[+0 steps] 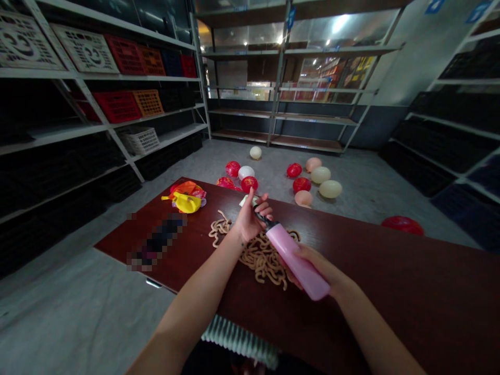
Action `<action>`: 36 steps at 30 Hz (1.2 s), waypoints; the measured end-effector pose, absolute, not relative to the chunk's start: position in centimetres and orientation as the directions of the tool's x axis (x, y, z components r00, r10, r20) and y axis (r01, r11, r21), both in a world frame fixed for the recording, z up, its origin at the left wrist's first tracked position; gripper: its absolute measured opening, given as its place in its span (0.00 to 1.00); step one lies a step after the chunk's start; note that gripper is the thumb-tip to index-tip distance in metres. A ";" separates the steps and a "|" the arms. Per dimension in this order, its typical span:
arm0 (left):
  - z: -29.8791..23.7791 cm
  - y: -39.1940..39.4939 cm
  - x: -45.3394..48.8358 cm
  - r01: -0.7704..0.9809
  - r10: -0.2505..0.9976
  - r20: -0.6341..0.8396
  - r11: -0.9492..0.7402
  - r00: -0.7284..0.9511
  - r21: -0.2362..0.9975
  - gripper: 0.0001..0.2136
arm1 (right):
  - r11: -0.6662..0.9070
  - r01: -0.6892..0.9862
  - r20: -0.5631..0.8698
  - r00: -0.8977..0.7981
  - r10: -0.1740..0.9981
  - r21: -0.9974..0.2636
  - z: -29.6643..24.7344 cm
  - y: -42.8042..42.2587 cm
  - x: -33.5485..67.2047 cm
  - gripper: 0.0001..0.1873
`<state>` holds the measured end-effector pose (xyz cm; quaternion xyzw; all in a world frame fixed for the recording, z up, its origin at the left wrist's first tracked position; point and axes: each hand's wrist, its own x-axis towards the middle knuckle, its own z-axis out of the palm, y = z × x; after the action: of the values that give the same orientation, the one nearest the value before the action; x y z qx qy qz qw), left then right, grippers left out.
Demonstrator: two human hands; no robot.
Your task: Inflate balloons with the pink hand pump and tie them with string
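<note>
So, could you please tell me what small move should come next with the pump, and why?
Probably slide the pump's pink body toward the left hand with the right hand: the right grips that body, the left holds the black end, and what looks like a limp pale balloon shows there, unlike the round balloons beyond the table.

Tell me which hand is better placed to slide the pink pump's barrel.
Probably the right: the right hand grips the pink barrel, thumb along its side, while the left hand is at the pump's black end, seemingly better placed to steady it.
</note>
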<state>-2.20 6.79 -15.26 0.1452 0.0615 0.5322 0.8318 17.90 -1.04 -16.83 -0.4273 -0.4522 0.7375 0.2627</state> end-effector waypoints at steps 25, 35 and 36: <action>-12.9 7.6 -7.4 -0.886 0.957 -0.014 -0.263 -0.290 0.381 0.08 | 0.401 0.916 0.248 -0.387 0.888 -0.006 -15.7 1.2 20.7 0.31; -13.2 6.7 -5.1 -0.869 0.936 -0.006 -0.325 -0.353 0.374 0.25 | 0.230 0.972 0.388 -0.230 0.892 0.047 -17.5 1.6 22.5 0.19; -13.3 6.6 -4.8 -0.866 0.936 -0.015 -0.320 -0.353 0.384 0.25 | 0.239 0.970 0.394 -0.240 0.887 0.052 -17.6 1.7 22.4 0.19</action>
<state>-4.82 6.65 -13.29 0.1053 0.1655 0.8056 0.5591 22.42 1.65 -17.60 -0.5996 -0.7741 -0.1443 0.1430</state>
